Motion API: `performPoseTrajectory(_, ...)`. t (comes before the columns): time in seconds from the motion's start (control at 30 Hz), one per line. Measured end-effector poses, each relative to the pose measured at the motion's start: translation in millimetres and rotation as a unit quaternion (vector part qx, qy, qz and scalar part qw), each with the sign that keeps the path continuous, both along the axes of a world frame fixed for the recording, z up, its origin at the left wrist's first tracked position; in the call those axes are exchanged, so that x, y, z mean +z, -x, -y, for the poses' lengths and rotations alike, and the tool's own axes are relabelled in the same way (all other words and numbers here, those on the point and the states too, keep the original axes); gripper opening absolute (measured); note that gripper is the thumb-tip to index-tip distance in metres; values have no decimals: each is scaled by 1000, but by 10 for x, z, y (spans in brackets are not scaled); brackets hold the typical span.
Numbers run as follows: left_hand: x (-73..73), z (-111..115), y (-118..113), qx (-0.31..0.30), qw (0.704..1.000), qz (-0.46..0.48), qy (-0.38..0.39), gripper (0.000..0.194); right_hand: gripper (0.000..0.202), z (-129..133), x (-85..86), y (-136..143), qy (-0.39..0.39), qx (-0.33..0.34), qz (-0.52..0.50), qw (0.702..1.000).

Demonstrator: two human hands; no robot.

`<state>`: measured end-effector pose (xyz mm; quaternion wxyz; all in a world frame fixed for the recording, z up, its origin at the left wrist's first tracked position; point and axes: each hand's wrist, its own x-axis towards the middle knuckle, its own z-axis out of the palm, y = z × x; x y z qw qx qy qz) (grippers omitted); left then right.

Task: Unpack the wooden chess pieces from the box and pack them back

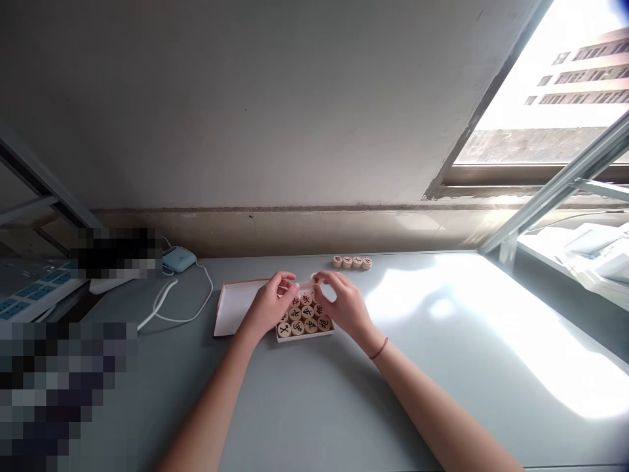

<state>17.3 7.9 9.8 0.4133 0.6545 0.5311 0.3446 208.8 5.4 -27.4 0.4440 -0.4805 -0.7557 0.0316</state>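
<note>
1. Head view: at the left, movement is judged to be restricted by a white cable (187, 321), which is looped across the tabletop (314, 406) near a pale-blue device (180, 258).
2. A shallow lid (238, 305) is laid with its white inside upward. It is judged to be light, slightly flexible card, best taken by its raised edges; its right part is hidden.
3. The left hand (269, 305) is held at the box's left side, thumb and fingers curled; whether anything is pinched there cannot be told.
4. The box (305, 338) is placed between the hands, with rows of character-marked discs (297, 327) packed inside. Its thin walls may be bent if squeezed; when loaded, it is best supported from below. The discs are judged to be hard, light, smooth and not fragile; since they are closely packed, they are best lifted by their rims.
5. By the right hand (346, 305), a single disc (315, 278) is gripped at the fingertips, near the box's far edge.
6. A row of four discs (352, 263) is set near the tabletop's far edge, so approach is best made from the front or above.
7. Farther right, the widest room is offered by the tabletop, partly washed out by sunlight and bounded by a metal frame (540, 196).
</note>
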Motion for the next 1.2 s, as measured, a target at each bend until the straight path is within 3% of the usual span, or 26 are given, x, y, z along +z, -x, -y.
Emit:
performPoseTrajectory(0.1,45,11,23,6,1000,-24,12,28,16,-146,-118,-248,55,-122,2,991)
performPoseTrajectory(0.2,65,22,33,2,999,-38,25,30,17,-230,-235,-405,102,-173,32,979)
performPoseTrajectory(0.37,43,29,25,-12,997,-65,34,29,18,-251,-301,-389,136,-192,96,967)
performPoseTrajectory(0.57,53,4,39,-6,995,-93,20,29,19,-336,-329,-382,131,-202,98,966)
performPoseTrajectory(0.77,38,-19,70,0,985,-167,-44,31,23,-361,-349,-390,87,-210,85,970)
performPoseTrajectory(0.83,-12,-12,68,-9,971,-225,-75,34,27,-315,-314,-352,47,-202,73,976)
performPoseTrajectory(0.93,-110,12,46,-22,951,-294,-89,35,27,-210,-232,-248,20,-139,55,989)
performPoseTrajectory(1.07,-184,41,0,-20,950,-297,-98,28,22,-83,-141,-92,37,-62,55,996)
performPoseTrajectory(1.2,-161,55,-32,-20,950,-296,-93,20,20,-32,-108,-20,53,-33,51,997)
